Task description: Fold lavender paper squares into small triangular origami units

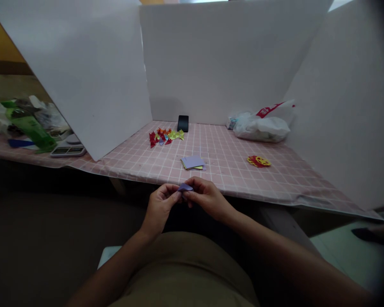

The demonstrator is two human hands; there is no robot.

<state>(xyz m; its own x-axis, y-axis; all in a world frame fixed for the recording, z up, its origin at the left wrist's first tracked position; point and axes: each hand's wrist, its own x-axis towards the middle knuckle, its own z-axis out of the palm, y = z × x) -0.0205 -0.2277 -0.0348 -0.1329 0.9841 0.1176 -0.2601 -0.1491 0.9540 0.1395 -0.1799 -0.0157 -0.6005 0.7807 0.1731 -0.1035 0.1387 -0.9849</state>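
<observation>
A small folded piece of purple paper (185, 187) is pinched between both hands, just in front of the table's near edge. My left hand (161, 205) has its thumb and fingers closed on the paper's left side. On the right side, my right hand (208, 197) grips it the same way. Beyond the hands lies a stack of square paper (192, 162), purple on top with yellow showing below. Farther back sits a cluster of small folded paper pieces (163, 136) in red, orange, yellow and blue.
White panels (233, 64) stand around the pink checked table (224, 175). A dark phone-like object (183, 123) is at the back. To the right are a white plastic bag (262, 128) and yellow and red cutouts (259, 161). A scale (68, 151) and green bottle (32, 130) lie left.
</observation>
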